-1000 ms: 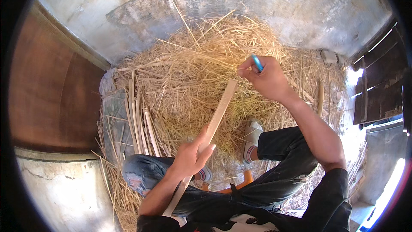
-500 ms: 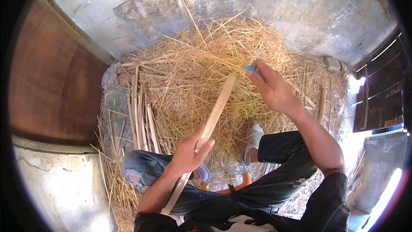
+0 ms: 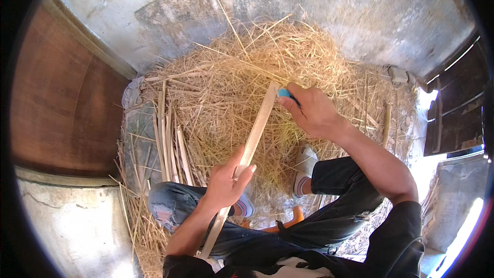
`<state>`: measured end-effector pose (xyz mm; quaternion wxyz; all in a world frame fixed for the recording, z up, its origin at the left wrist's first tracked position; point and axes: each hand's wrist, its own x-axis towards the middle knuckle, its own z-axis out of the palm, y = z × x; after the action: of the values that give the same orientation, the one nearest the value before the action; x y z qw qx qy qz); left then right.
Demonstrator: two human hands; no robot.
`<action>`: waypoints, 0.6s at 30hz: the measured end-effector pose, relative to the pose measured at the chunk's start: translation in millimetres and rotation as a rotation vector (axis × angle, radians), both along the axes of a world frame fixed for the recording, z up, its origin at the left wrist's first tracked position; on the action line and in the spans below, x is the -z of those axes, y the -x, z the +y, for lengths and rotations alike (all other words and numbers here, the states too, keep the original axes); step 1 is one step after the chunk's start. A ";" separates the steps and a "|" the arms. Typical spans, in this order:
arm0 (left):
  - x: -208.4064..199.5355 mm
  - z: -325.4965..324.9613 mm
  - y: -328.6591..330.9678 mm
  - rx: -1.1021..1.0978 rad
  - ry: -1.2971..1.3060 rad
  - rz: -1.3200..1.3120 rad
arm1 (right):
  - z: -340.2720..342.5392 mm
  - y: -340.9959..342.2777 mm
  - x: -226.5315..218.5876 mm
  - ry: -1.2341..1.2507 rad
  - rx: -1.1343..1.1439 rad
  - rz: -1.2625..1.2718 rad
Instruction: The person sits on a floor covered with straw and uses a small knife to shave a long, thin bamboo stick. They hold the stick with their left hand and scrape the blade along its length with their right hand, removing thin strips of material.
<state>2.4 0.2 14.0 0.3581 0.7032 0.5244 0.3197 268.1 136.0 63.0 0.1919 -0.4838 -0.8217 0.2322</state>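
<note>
Wooden strip (image 3: 258, 126): held up over the straw pile (image 3: 221, 92), in front of the dark trousers (image 3: 337, 213); its long axis slants from the lap at lower left to a far end at upper right.
Left hand (image 3: 225, 183): fingers wrapped round the strip near its middle, thumb on its right side; the lower end runs on past the wrist.
Right hand (image 3: 316, 113): fingers folded narrow on a small blue tool (image 3: 284, 92); this hand is the nearer one to the far end.
Strip from right fingers: just to the left, running back toward the left hand.
Blue tool: right beside the far end; whether it touches, I cannot tell.
Loose sticks (image 3: 182, 149): left of the strip, beyond the left knee (image 3: 163, 201).
</note>
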 end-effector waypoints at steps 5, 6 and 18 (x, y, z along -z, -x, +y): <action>8.8 1.4 -0.3 -0.005 -0.082 -0.054 | -21.6 22.9 3.7 0.042 0.070 -0.044; 7.7 -1.1 1.1 -0.007 -0.065 -0.068 | -28.7 29.1 3.7 0.075 0.058 -0.085; 1.9 -17.5 4.9 0.138 -0.086 0.047 | 53.8 -67.2 -10.4 -0.130 0.581 0.042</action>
<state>-2.5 -17.3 12.1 0.3365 0.7598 0.4687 0.2997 335.3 189.8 73.4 0.2977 -0.6807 -0.6577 0.1243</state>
